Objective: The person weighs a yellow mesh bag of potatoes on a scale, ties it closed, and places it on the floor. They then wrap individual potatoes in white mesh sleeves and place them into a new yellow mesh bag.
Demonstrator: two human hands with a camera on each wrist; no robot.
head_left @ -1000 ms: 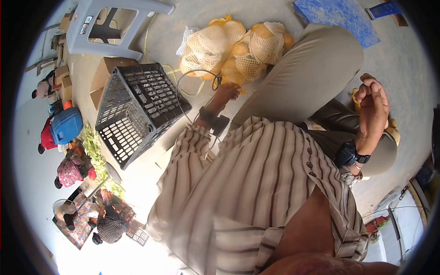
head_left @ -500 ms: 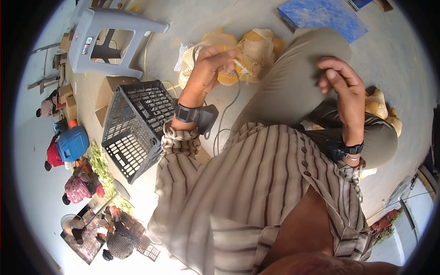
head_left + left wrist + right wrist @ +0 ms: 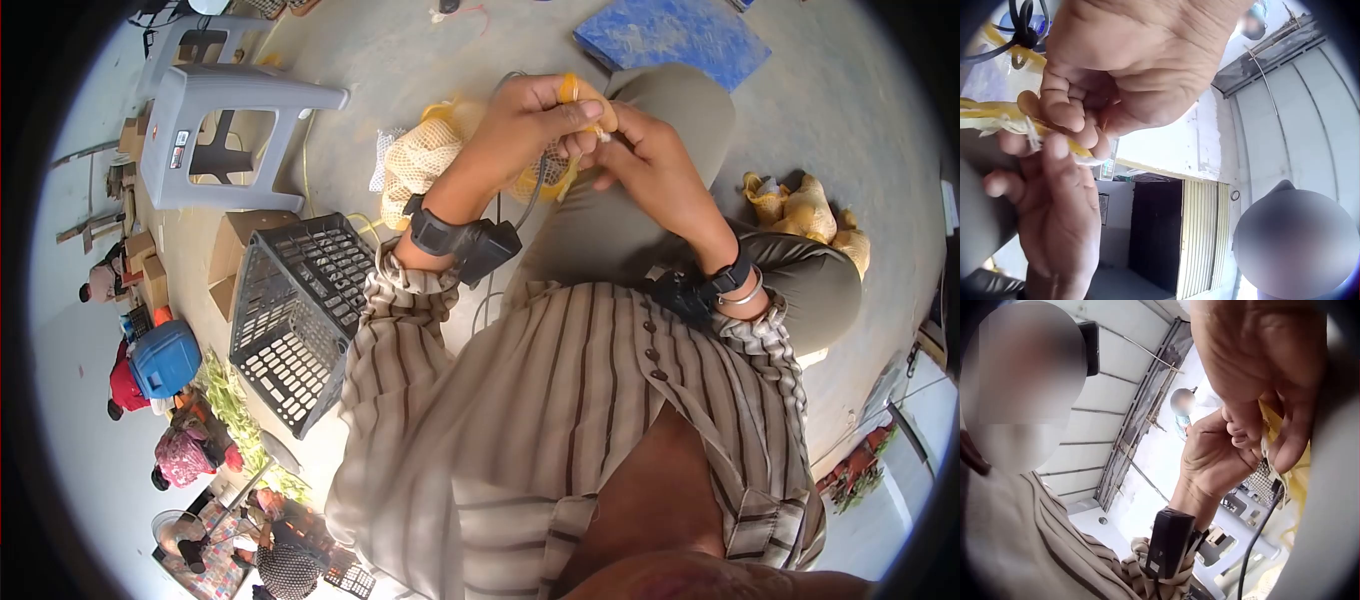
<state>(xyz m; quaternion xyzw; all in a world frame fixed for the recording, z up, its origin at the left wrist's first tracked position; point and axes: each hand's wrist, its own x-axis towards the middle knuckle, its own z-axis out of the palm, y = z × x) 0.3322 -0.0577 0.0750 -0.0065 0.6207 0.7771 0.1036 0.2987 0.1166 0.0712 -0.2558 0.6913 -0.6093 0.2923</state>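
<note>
Both hands meet over the raised knee in the head view. My left hand (image 3: 525,125) pinches the gathered yellow netting (image 3: 569,88) with curled fingers. The right hand (image 3: 655,160) grips the same netting from the other side, fingertips touching the left's. In the left wrist view a yellow strip (image 3: 1075,147) with frayed white strands runs between the left hand (image 3: 1141,62) and the right hand (image 3: 1060,219). Yellow netting (image 3: 1270,419) also shows between the fingers in the right wrist view. Behind the hands lies a net bag of round items in white mesh (image 3: 420,160), partly hidden.
A black crate (image 3: 300,310) stands left of the left forearm, beside a cardboard box (image 3: 240,235) and a grey stool (image 3: 215,140). A blue board (image 3: 675,40) lies beyond the knee. More netted items (image 3: 808,212) rest at the right. A cable hangs by the left wrist.
The left hand has risen from near the bags and moved right with yellow netting. The right hand has come leftward from the side, and its fingers now grip the netting beside the left hand.
</note>
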